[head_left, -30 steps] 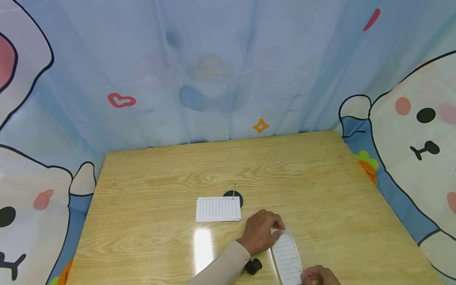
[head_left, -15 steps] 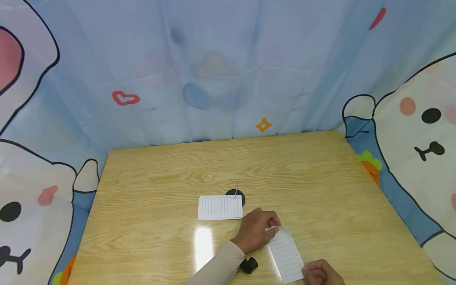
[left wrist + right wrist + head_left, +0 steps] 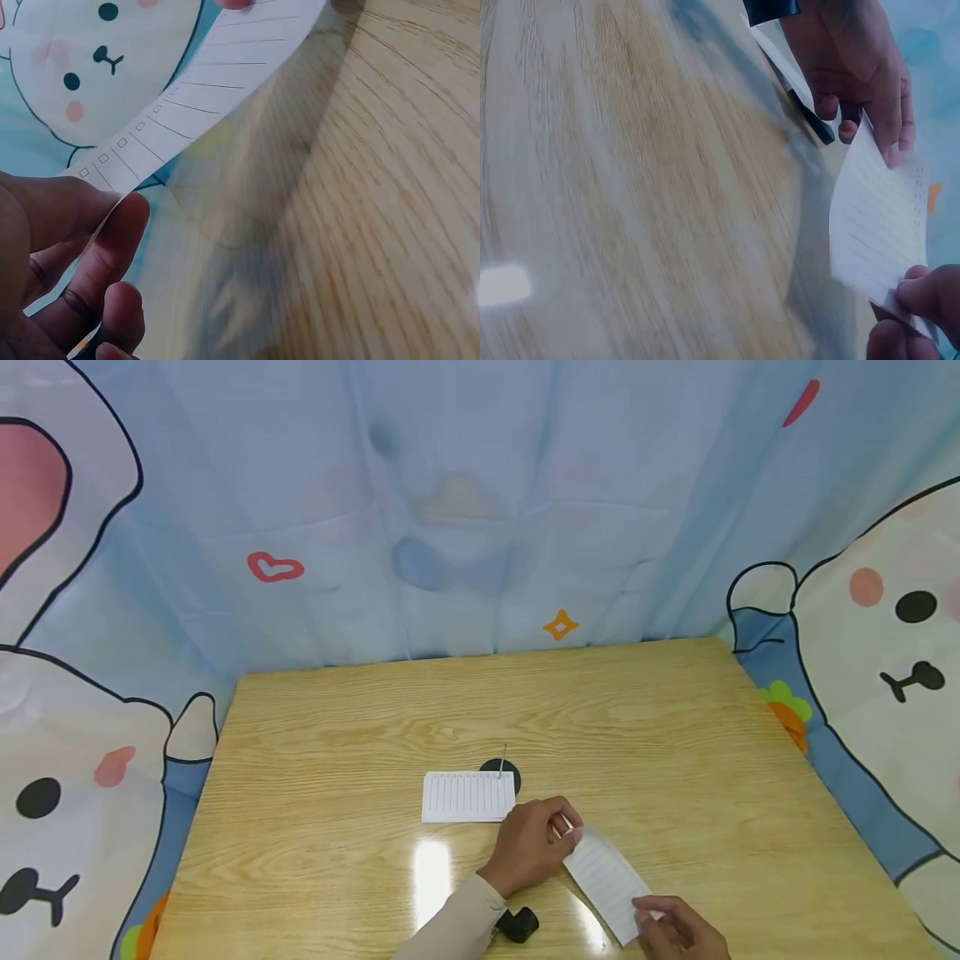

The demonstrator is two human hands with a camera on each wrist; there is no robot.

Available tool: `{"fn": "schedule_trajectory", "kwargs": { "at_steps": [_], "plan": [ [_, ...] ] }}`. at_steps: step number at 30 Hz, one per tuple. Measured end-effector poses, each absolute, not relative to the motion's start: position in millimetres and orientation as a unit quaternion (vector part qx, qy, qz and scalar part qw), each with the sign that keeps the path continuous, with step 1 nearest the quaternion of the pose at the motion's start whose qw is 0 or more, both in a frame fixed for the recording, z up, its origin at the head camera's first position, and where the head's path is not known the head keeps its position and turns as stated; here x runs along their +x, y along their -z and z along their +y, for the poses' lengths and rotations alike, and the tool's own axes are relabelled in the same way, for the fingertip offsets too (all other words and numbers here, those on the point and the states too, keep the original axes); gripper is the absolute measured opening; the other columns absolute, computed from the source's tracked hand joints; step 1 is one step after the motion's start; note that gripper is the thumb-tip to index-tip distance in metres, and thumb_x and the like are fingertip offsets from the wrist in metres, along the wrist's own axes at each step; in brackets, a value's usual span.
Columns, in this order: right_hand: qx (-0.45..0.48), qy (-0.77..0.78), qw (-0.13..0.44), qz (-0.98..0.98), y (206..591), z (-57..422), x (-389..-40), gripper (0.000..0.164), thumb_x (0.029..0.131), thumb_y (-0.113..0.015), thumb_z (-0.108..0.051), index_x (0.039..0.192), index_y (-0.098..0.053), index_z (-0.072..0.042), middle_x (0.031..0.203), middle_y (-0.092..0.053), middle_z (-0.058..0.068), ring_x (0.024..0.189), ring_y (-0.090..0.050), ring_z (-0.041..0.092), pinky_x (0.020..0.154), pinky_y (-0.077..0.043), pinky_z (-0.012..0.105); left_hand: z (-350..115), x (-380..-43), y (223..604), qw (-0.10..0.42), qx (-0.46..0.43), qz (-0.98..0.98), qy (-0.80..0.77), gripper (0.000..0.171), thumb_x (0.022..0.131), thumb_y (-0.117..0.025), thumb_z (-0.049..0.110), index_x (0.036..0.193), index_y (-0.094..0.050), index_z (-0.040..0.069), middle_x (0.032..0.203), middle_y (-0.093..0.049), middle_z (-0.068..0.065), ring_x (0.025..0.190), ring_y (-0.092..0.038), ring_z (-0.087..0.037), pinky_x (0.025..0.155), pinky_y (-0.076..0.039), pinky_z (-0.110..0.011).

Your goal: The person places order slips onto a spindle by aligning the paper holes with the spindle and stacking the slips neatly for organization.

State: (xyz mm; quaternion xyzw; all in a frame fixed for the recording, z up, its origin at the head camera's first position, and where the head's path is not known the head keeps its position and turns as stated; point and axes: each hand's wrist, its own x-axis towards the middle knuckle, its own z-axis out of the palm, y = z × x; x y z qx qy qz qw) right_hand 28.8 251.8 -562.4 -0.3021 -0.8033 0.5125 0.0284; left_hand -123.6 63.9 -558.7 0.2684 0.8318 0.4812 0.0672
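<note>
My left hand (image 3: 528, 843) pinches the far end of a lined paper slip (image 3: 607, 877) between thumb and fingers. With thumb and fingers, my right hand (image 3: 678, 927) grips the near end of the same slip. The slip slants between both hands above the table, slightly bowed. In the left wrist view, small checkboxes run along one edge of the slip (image 3: 187, 97). Just left of my left hand lies a stack of similar lined slips (image 3: 467, 797). Behind its right end, a thin metal spike (image 3: 503, 758) rises from a round black base (image 3: 513, 774); the stack partly covers this base.
The wooden table (image 3: 337, 735) reaches back to a blue cartoon curtain (image 3: 465, 460). A black wrist camera (image 3: 519, 925) sits at my left sleeve (image 3: 461, 918). Bright glare (image 3: 432, 877) lies on the table left of the hands.
Both hands keep hold of the slip. They have shifted it away from me, and its slant has increased. The stack and the spike stay in place while the view shifts slightly.
</note>
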Motion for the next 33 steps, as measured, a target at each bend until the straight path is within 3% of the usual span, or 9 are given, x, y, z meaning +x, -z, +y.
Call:
{"fn": "schedule_trajectory", "kwargs": {
  "at_steps": [8, 12, 17, 20, 26, 33],
  "plan": [
    [-0.323, -0.501, 0.114, -0.795, 554.3, 246.0, 17.6, 0.014, 0.093, -0.079, -0.003, 0.105, -0.078, 0.002, 0.076, -0.076, -0.005, 0.061, -0.067, 0.014, 0.055, -0.053, 0.025, 49.6, -123.2, 547.1, 0.062, 0.238, 0.807, -0.538, 0.006, 0.1, -0.074, 0.024, 0.101, -0.076, 0.019, 0.081, -0.072, 0.01, 0.063, -0.049, 0.006, 0.058, -0.041, -0.015],
    [-0.312, -0.505, 0.147, -0.791, 546.8, 244.3, 10.7, 0.013, 0.089, -0.084, -0.002, 0.101, -0.079, 0.0, 0.075, -0.076, -0.009, 0.062, -0.067, 0.01, 0.054, -0.05, 0.021, 42.0, -122.5, 543.0, 0.045, 0.221, 0.799, -0.557, 0.004, 0.099, -0.075, 0.024, 0.099, -0.076, 0.02, 0.084, -0.073, 0.009, 0.068, -0.053, 0.003, 0.063, -0.043, -0.016],
    [-0.292, -0.52, 0.14, -0.79, 535.6, 244.4, 1.0, 0.014, 0.093, -0.083, -0.009, 0.103, -0.078, -0.001, 0.08, -0.076, -0.006, 0.066, -0.066, 0.009, 0.05, -0.048, 0.022, 31.8, -121.6, 541.7, 0.012, 0.21, 0.788, -0.578, 0.005, 0.098, -0.077, 0.022, 0.1, -0.073, 0.02, 0.086, -0.075, 0.007, 0.08, -0.062, 0.002, 0.076, -0.054, -0.024],
    [-0.27, -0.528, 0.127, -0.795, 528.1, 244.9, -5.2, 0.017, 0.096, -0.08, -0.012, 0.108, -0.077, -0.001, 0.086, -0.076, -0.003, 0.07, -0.068, 0.012, 0.054, -0.051, 0.024, 26.2, -121.5, 540.9, -0.004, 0.205, 0.775, -0.598, 0.012, 0.098, -0.078, 0.019, 0.105, -0.068, 0.019, 0.083, -0.075, 0.005, 0.08, -0.065, -0.001, 0.074, -0.057, -0.026],
    [-0.239, -0.564, 0.125, -0.78, 515.6, 240.4, -24.4, 0.017, 0.093, -0.082, -0.01, 0.107, -0.077, -0.001, 0.089, -0.078, 0.001, 0.071, -0.066, 0.011, 0.054, -0.05, 0.023, 12.6, -123.4, 531.9, -0.027, 0.189, 0.762, -0.619, 0.008, 0.099, -0.078, 0.02, 0.105, -0.074, 0.022, 0.085, -0.076, 0.006, 0.077, -0.064, -0.004, 0.064, -0.049, -0.021],
    [-0.174, -0.576, 0.115, -0.79, 501.2, 228.3, -52.5, 0.015, 0.095, -0.081, -0.012, 0.108, -0.077, -0.005, 0.096, -0.076, 0.005, 0.073, -0.065, 0.015, 0.052, -0.049, 0.026, -7.9, -128.1, 520.2, -0.069, 0.151, 0.757, -0.632, 0.007, 0.097, -0.08, 0.022, 0.103, -0.081, 0.023, 0.087, -0.078, 0.004, 0.076, -0.063, -0.006, 0.062, -0.043, -0.021]
  ]
}}
